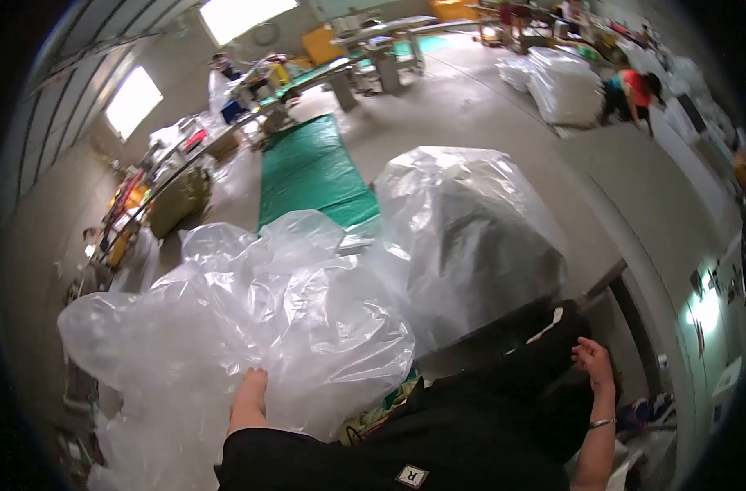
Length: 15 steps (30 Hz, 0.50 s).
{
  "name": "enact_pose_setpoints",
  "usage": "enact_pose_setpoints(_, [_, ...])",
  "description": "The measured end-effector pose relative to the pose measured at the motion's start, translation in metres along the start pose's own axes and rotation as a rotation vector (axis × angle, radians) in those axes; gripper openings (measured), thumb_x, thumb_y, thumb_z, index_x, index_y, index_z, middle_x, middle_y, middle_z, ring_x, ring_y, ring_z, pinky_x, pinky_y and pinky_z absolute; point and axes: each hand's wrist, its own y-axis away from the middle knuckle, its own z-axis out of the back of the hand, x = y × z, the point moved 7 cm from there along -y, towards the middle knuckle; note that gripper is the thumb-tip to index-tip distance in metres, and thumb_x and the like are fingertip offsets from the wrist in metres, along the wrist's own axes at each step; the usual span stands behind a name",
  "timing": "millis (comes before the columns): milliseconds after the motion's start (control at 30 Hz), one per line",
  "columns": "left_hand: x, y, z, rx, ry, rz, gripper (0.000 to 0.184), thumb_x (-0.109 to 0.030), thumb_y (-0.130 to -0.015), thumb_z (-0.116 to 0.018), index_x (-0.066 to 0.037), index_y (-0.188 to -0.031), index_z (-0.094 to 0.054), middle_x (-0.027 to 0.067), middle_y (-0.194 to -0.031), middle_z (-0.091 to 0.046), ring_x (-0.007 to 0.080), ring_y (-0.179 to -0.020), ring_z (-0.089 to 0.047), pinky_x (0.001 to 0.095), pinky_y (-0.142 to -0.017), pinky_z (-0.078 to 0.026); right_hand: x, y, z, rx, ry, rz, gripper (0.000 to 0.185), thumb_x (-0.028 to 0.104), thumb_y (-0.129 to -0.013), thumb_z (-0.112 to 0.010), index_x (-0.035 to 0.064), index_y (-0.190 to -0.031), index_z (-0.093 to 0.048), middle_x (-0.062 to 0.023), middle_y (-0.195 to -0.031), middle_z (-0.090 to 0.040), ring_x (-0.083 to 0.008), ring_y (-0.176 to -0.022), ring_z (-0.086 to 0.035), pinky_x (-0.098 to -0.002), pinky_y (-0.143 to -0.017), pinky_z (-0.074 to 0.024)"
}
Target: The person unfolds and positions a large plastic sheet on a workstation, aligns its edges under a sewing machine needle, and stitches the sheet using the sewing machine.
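A large, crumpled clear plastic bag (307, 311) billows in front of me and to my left. My left hand (255, 386) is closed on a fold of its film, with the fingertips partly hidden in the plastic. Off to the right, my right hand (592, 362) is held out beside my dark clothing, its fingers loosely bent and apart, with nothing in them. Ahead of my body stands a bulky bundle (479, 254) wrapped in clear plastic, with something grey showing through. The bag's near edge touches this bundle.
A green sheet (315, 172) lies on the floor beyond the bag. To the right is a long grey table (635, 180). A person in a red top (635, 86) bends near a plastic-wrapped stack (563, 86). Workbenches (381, 37) and piled goods line the far and left sides.
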Motion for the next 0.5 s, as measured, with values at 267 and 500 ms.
enact_pose_setpoints(267, [-0.003,-0.252,-0.118,1.117,-0.168,0.271,0.016,-0.015,-0.073,-0.057,-0.008,-0.080,-0.069,0.0129,-0.089,-0.066,0.0302,-0.084,-0.064,0.0389,-0.073,-0.051,-0.031,0.021,0.052,-0.167,0.003,-0.169,0.036,0.019,-0.088,-0.057,0.0008,-0.119,-0.053,-0.0073,-0.098,-0.064,-0.0126,-0.081,-0.061,-0.0249,-0.067,-0.0474])
enact_pose_setpoints(500, [-0.316,-0.497,-0.191,0.373,0.939,0.037,0.046,-0.016,-0.074,-0.065,-0.008,-0.117,-0.051,0.0139,-0.123,-0.049,0.0323,-0.114,-0.046,0.0402,-0.091,-0.042,-0.041,0.031,0.044,-0.176,0.046,-0.227,0.038,0.021,-0.086,-0.059,0.0012,-0.118,-0.055,-0.0063,-0.099,-0.064,-0.0127,-0.082,-0.061,-0.0258,-0.068,-0.0465])
